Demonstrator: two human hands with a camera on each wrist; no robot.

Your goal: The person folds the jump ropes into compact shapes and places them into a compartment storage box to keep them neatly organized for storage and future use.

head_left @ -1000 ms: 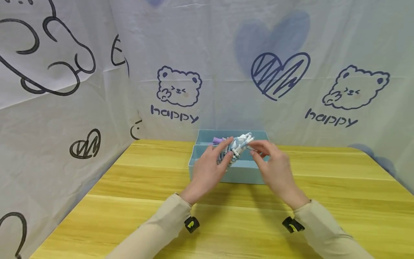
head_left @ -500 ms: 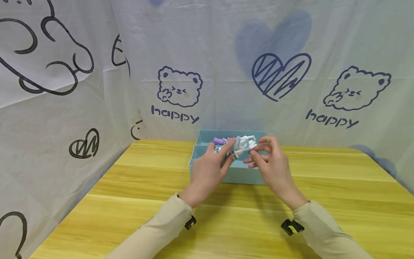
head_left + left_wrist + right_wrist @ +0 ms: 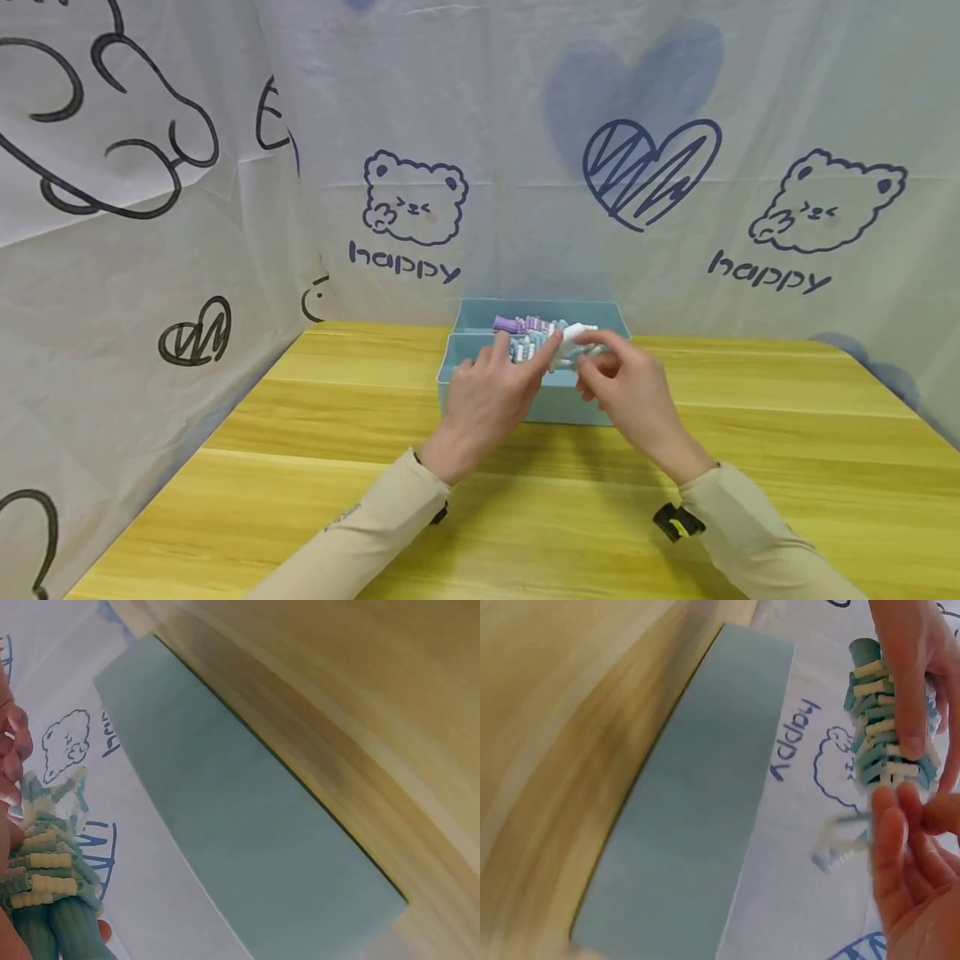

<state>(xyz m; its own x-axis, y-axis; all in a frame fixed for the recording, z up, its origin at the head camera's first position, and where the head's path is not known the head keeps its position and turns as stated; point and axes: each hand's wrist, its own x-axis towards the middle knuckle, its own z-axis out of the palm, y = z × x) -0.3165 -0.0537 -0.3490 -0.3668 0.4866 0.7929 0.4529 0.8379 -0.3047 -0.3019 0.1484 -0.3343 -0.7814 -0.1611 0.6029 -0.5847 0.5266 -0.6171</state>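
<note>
My left hand (image 3: 487, 400) grips a bundled beaded jump rope (image 3: 527, 346) over the light blue box (image 3: 570, 406). Its blue and white beads are wound thickly, and two ribbed blue handles show at one end in the left wrist view. At the bundle's other end, the fingers of my right hand (image 3: 641, 400) pinch the beaded strand; loose loops (image 3: 840, 844) hang blurred beside them in the right wrist view. Behind, in the box's rear part, lies a second rope with a purple handle (image 3: 506, 324) and purple and white beads.
The box stands on a wooden table (image 3: 337, 475) close to the back cloth (image 3: 517, 225). A divider splits it into front and rear compartments. Another printed cloth (image 3: 247, 250) hangs along the left side.
The bundle has shifted from slanting upward to lying flatter over the box. My right hand opened its fingers somewhat, then closed in on the loop end; the left hand turned slightly.
</note>
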